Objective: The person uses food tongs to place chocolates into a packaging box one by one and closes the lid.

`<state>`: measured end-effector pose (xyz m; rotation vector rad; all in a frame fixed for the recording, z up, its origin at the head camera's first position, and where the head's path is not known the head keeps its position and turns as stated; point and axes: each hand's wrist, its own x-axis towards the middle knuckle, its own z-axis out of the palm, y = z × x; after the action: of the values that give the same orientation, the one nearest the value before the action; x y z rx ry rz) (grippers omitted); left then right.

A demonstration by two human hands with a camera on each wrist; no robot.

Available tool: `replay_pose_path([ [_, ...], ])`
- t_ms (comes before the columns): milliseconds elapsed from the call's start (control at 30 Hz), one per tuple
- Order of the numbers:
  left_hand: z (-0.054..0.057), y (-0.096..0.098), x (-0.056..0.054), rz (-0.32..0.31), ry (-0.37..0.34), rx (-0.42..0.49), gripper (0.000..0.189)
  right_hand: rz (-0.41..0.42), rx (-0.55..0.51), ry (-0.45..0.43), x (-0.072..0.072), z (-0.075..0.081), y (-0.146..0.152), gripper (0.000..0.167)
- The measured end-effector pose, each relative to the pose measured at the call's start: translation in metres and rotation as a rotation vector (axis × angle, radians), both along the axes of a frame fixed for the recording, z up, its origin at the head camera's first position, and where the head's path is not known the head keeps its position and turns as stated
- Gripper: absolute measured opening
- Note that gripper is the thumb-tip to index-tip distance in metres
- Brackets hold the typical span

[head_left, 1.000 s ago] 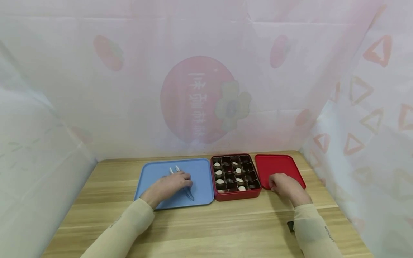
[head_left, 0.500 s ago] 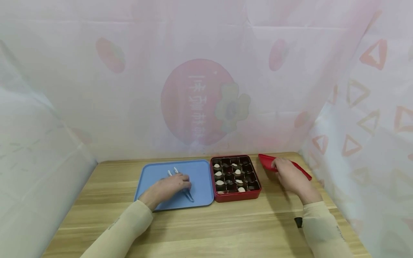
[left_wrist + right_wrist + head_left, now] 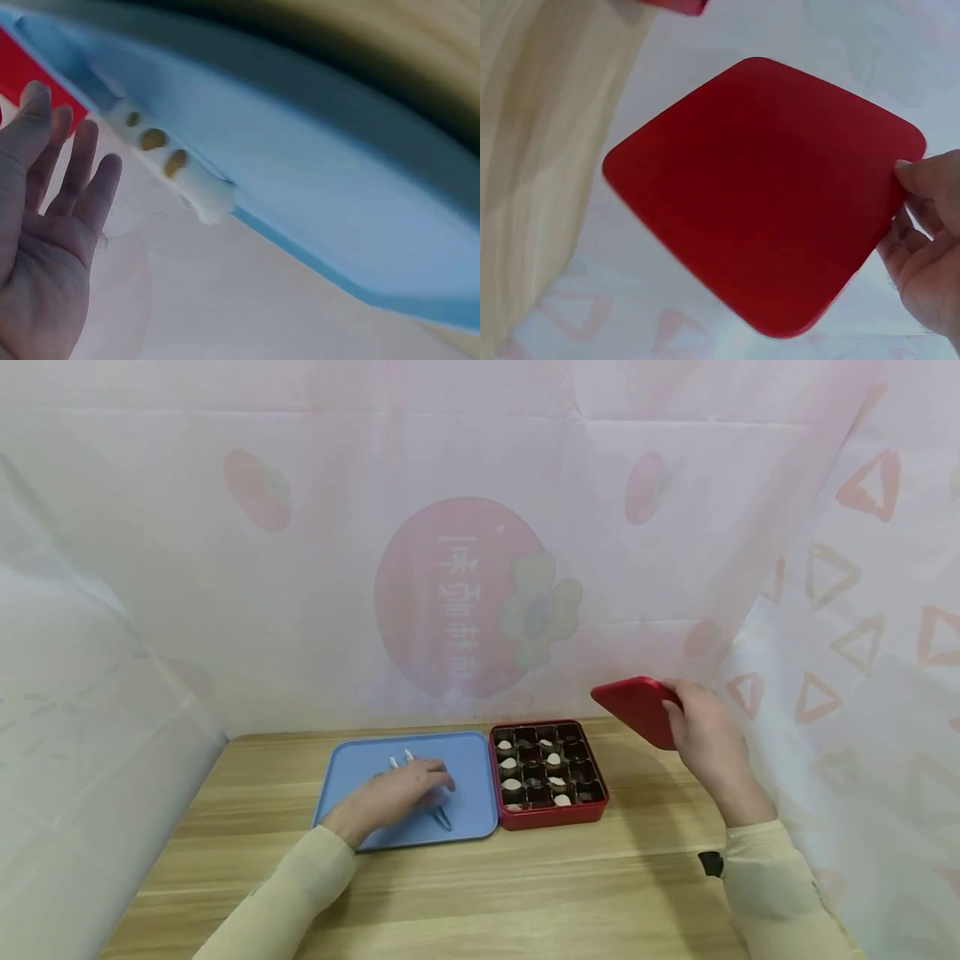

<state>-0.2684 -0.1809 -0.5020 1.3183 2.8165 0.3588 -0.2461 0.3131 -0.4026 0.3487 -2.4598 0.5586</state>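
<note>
My right hand (image 3: 708, 739) pinches a flat red square lid (image 3: 637, 708) by one edge, holding it tilted above the table. In the right wrist view the thumb lies on the lid's face (image 3: 765, 195) and the fingers are behind the edge. My left hand (image 3: 393, 795) hovers over the blue tray (image 3: 474, 768), fingers loosely extended. Under it lie tongs (image 3: 442, 817), partly hidden by the hand. Their white paw-shaped end (image 3: 196, 187) with brown spots shows in the left wrist view, apart from the fingers. Between the hands sits an uncovered red box (image 3: 555, 816).
The box has a dark divided insert (image 3: 535, 770) with several white pieces in its cells; it stands right against the tray. A wooden table (image 3: 525, 893) runs underneath. Printed white sheeting (image 3: 322, 568) walls the back and both sides. Something small and black (image 3: 711, 863) shows beside the right sleeve.
My right hand has taken the red lid off the table, lifted it and tilted it up. My left hand stays over the tongs, its fingers now a little more spread.
</note>
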Motion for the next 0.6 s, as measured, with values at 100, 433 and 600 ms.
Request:
replay_pose_path([
  [100, 0.007, 0.012, -0.001, 0.066, -0.018, 0.079, 0.029, 0.033, -0.098, 0.093, 0.005, 0.006, -0.009, 0.028],
  [433, 0.036, 0.065, -0.002, 0.294, -0.139, 0.496, 0.046, 0.140, -0.634, 0.015, 0.016, 0.019, -0.038, 0.036],
  [600, 0.047, 0.091, -0.001, 0.300, -0.226, 0.742, 0.052, 0.227, -0.856, -0.127, 0.017, 0.019, -0.051, 0.037],
])
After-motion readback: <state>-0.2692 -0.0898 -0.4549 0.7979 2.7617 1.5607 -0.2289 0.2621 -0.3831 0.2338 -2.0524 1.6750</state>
